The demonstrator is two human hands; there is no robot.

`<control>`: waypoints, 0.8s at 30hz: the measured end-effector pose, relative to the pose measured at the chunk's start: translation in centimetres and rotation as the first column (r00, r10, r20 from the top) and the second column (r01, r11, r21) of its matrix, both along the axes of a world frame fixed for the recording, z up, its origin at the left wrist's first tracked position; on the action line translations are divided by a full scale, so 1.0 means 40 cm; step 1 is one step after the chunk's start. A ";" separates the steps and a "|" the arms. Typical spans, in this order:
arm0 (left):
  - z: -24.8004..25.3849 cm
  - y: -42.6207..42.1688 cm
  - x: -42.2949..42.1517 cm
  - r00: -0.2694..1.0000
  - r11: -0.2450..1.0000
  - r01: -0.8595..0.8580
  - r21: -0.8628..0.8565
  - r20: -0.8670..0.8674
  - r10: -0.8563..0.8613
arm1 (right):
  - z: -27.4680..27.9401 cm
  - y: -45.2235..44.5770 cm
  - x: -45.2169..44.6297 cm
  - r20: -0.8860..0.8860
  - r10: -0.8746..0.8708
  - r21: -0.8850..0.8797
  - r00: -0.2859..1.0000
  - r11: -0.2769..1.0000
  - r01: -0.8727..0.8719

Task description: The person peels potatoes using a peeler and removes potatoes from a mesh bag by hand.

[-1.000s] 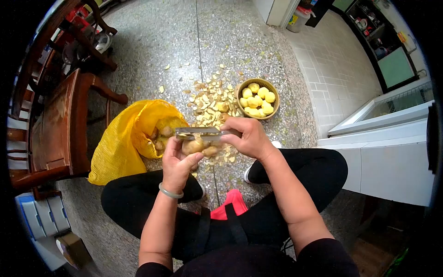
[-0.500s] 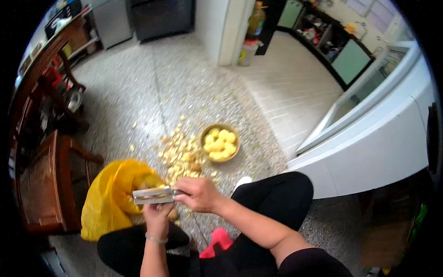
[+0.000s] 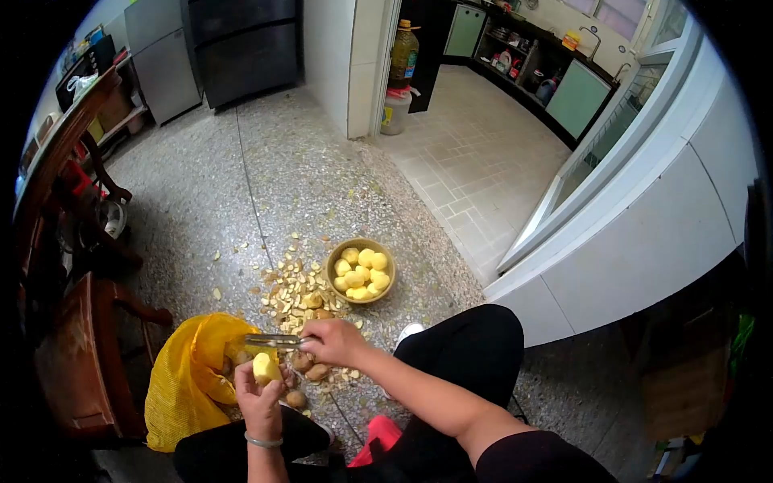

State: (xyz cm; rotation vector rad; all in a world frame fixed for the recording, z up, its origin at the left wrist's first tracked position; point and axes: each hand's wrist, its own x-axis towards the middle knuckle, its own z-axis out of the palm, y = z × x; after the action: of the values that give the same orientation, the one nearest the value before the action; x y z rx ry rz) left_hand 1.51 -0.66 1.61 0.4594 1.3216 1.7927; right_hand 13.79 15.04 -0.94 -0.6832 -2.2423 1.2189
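Observation:
My left hand [image 3: 259,406] grips a potato [image 3: 266,368] whose visible upper side is bare yellow flesh. Just above it, my right hand [image 3: 334,342] is closed round the handle of a metal peeler [image 3: 275,340], its blade end pointing left and apart from the potato. A round bowl [image 3: 331,278] of peeled yellow potatoes stands on the floor beyond my hands. Peelings [image 3: 288,291] lie scattered to its left. Several unpeeled potatoes [image 3: 295,399] rest on the floor by my hands. At the left, a yellow mesh sack [image 3: 181,390] gapes, with brown potatoes partly visible inside.
A wooden chair [image 3: 88,354] stands to the left of the sack. My black-clad knees flank the work area, with something pink [image 3: 377,439] between them. At the right are a white ledge [image 3: 620,249] and a sliding door frame. An oil jug [image 3: 403,56] stands at the kitchen doorway.
The peeler has come off the potato and sits above it. My left hand has lowered slightly, showing the potato's peeled side. The camera view has shifted and is sharper.

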 end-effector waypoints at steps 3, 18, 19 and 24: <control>0.022 -0.004 -0.011 0.999 0.997 -0.007 0.074 0.033 0.005 | -0.031 0.018 0.003 0.304 -0.100 0.013 0.947 0.995 0.101; -0.019 0.003 -0.013 0.994 0.998 0.021 0.052 0.104 -0.026 | 0.061 -0.024 -0.027 -0.092 0.001 0.187 0.996 0.982 0.016; -0.021 -0.002 -0.016 0.993 0.998 0.042 0.041 0.113 -0.046 | 0.042 0.000 -0.016 0.014 -0.039 0.135 0.999 0.990 0.037; 0.015 0.000 -0.023 0.961 0.990 0.007 0.141 0.272 -0.045 | 0.020 0.029 0.003 0.106 -0.083 -0.099 0.991 0.991 0.093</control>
State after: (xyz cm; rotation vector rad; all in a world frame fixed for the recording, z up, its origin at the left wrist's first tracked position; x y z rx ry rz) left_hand 0.59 -0.65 2.23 0.2873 0.9986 1.8581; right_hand 13.90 16.19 -0.14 -0.8939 -2.2168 1.2903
